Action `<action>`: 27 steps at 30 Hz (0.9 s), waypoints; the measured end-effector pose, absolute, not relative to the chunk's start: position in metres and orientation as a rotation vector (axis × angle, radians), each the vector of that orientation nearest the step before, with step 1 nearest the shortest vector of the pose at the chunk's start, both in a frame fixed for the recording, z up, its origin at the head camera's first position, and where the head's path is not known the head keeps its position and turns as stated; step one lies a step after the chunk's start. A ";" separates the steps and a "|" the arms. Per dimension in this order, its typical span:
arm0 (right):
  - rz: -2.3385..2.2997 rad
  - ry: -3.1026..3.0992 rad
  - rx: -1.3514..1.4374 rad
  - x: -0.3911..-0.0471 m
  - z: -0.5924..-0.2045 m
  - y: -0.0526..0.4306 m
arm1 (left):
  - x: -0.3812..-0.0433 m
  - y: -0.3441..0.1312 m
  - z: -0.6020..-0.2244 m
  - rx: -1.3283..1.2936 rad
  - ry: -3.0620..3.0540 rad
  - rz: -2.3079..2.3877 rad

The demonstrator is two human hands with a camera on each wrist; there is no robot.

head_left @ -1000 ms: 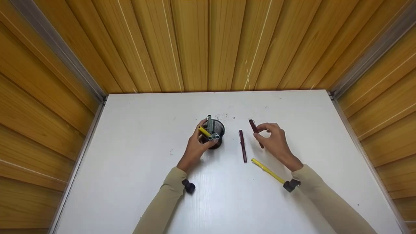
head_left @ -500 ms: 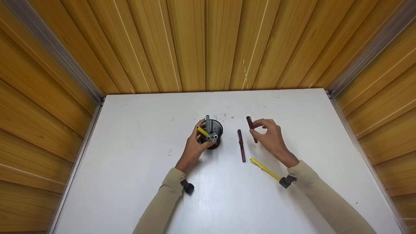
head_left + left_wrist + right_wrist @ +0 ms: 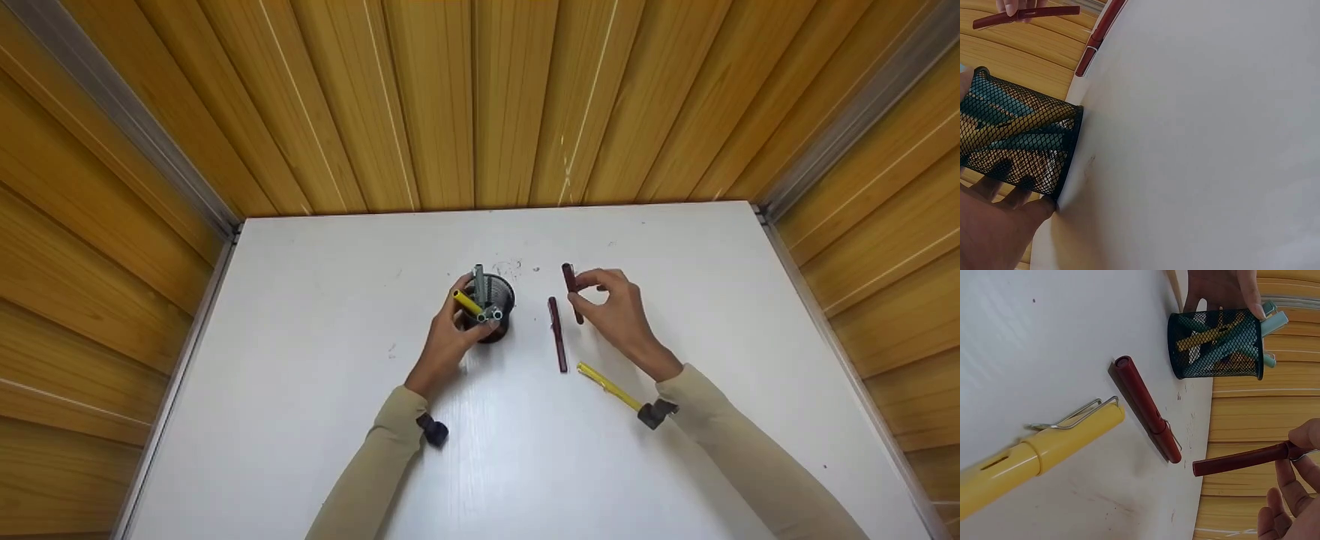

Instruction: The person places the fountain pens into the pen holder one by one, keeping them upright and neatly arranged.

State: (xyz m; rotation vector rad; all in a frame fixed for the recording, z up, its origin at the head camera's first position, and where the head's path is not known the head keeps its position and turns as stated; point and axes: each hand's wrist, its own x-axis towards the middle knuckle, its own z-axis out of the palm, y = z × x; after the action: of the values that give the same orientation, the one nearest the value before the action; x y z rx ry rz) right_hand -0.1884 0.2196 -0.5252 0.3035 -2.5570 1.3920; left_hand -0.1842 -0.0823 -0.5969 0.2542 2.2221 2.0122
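Observation:
My left hand (image 3: pixel 444 345) grips a black mesh pen holder (image 3: pixel 512 304) on the table, thumb and fingers on its sides. In it lean several capped pens: a yellow pen (image 3: pixel 468 303) and grey-green pens (image 3: pixel 480 281). Between thumb and fingers my right hand (image 3: pixel 621 311) pinches a dark red pen (image 3: pixel 569 277), raised above the table to the right of the holder. In the right wrist view this held pen (image 3: pixel 1235 462) points its bare end towards the holder. Another dark red pen (image 3: pixel 557 334) lies between the holder and my right hand.
A yellow pen (image 3: pixel 607 386) with a metal clip lies below my right hand, its near end hidden by the wrist camera (image 3: pixel 655 413). The white table (image 3: pixel 300 360) is bounded by wood-patterned walls (image 3: pixel 442 105) at the back and sides.
My right hand has moved left and slightly away from me with the dark red pen, which now stands more upright. The left hand stays on the holder.

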 end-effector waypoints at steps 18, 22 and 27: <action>1.439 -2.513 0.398 -0.196 -0.509 0.194 | -0.185 -0.081 -0.597 0.232 2.237 1.997; 1.437 -2.509 0.415 -0.196 -0.507 0.189 | -0.185 -0.081 -0.598 0.230 2.262 1.988; 1.426 -2.492 0.443 -0.197 -0.503 0.182 | -0.186 -0.082 -0.598 0.249 2.259 1.998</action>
State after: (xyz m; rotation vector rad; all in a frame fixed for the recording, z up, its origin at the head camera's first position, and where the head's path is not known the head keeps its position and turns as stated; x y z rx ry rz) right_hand -0.1974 0.1822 -0.5030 0.4426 -2.4924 1.4258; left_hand -0.1858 -0.0823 -0.5976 0.2494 2.2589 1.9982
